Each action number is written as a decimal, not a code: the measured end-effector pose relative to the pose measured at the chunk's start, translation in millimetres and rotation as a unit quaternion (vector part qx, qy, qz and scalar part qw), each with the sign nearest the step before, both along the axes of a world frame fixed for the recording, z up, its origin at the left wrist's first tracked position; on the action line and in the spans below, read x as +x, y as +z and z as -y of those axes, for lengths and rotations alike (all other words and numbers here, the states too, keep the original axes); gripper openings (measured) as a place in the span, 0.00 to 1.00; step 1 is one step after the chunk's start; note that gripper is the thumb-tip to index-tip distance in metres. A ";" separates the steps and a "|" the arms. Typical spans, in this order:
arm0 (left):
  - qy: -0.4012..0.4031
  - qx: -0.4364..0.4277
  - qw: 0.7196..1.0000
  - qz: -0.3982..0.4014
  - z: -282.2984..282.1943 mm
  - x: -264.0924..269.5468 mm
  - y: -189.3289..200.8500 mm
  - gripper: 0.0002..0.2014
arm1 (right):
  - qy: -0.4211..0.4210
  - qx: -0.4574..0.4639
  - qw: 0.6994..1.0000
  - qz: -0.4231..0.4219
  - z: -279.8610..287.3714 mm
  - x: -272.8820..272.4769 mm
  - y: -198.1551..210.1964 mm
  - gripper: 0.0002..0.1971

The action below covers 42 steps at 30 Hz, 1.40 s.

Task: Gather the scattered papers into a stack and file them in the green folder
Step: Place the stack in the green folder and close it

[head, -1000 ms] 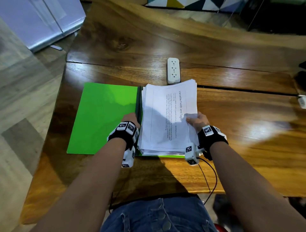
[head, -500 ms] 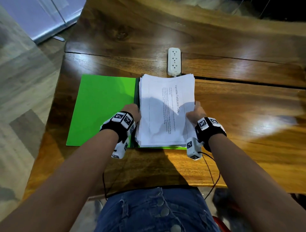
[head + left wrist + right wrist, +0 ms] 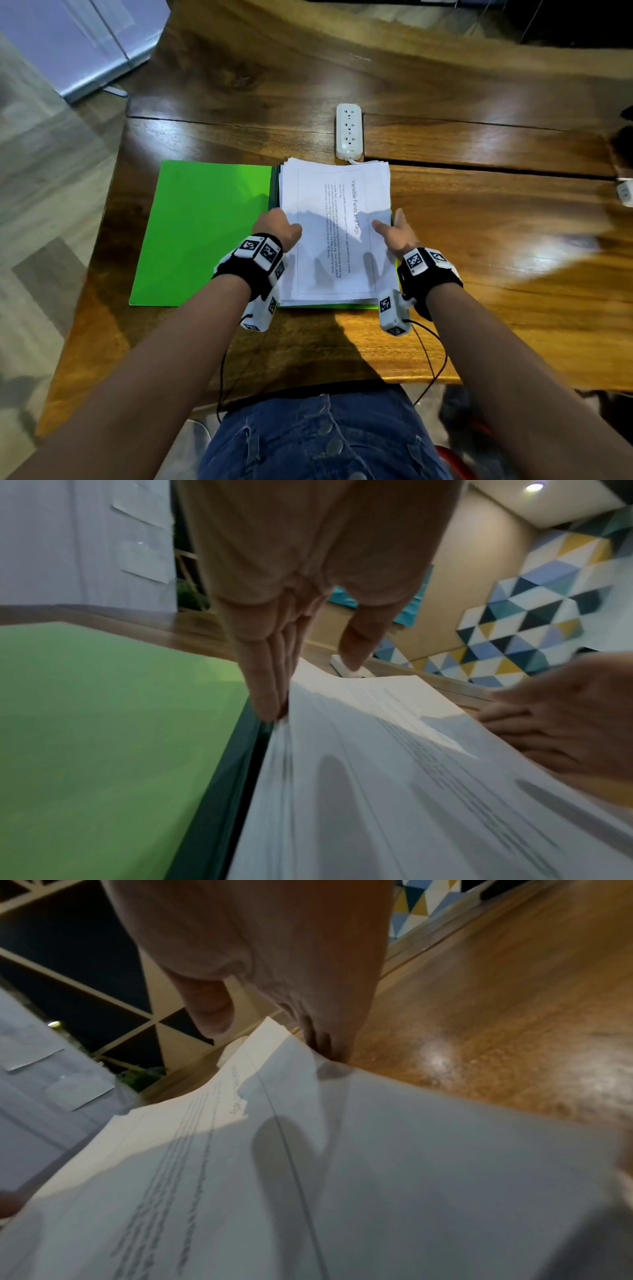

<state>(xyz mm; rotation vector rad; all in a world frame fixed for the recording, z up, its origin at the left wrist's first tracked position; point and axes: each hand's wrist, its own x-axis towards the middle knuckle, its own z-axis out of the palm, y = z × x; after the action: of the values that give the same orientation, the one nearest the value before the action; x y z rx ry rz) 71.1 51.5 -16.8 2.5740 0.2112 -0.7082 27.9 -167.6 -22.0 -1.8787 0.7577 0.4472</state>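
Note:
The green folder (image 3: 205,233) lies open on the wooden table, its left flap bare (image 3: 103,737). A thick stack of white printed papers (image 3: 335,240) rests on its right half, beside the dark spine (image 3: 236,764). My left hand (image 3: 281,224) presses straight fingers (image 3: 270,696) against the stack's left edge, thumb over the top sheet. My right hand (image 3: 390,224) does the same at the right edge, where its fingers (image 3: 325,1039) meet the paper (image 3: 342,1177) and the thumb hovers above. Neither hand curls round the stack.
A white power strip (image 3: 348,132) lies just beyond the stack's far edge. A small white adapter (image 3: 625,192) sits at the table's right edge. Wrist-camera cables hang over the near table edge (image 3: 428,363). Bare wood lies to the right of the folder.
The fanned sheets have been squared between my hands. Both hands slid a little farther along the stack's side edges, and their fingers have straightened.

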 end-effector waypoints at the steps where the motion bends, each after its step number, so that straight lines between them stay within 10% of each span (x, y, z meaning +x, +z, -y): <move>1: 0.008 -0.037 0.999 -0.003 -1.4 5.5 -3.9 0.12 | -0.014 0.034 0.999 0.009 1.2 -2.2 0.8 0.42; 17: 0.057 -0.133 0.989 0.014 -14.4 17.2 -1.5 0.08 | -0.029 0.086 0.996 0.020 4.2 -4.4 -1.5 0.41; 21: 0.150 0.010 0.986 0.068 -72.1 21.3 16.2 0.17 | -0.022 0.012 1.000 0.008 11.2 -4.4 0.9 0.38; 25: -0.038 0.286 0.954 -0.085 -125.6 -19.4 38.5 0.22 | -0.015 -0.075 0.997 -0.029 9.0 6.7 -3.9 0.36; 28: -0.076 0.332 0.935 -0.102 -160.8 -32.7 34.4 0.32 | -0.019 -0.105 0.992 -0.071 8.0 10.9 -9.8 0.36; 35: 0.162 0.104 0.978 -0.076 -211.1 -0.4 37.1 0.23 | 0.012 -0.134 0.984 -0.116 19.0 6.3 -28.7 0.38; 42: 0.103 -0.005 0.994 0.041 -150.7 8.6 115.9 0.15 | 0.102 -0.182 0.967 -0.148 -3.2 25.2 10.6 0.34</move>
<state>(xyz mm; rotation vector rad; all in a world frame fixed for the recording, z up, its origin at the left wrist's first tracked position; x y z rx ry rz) 79.8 202.2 99.1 2.5191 0.4380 -0.5242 53.1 -164.4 -11.4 -2.2769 0.8936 0.7749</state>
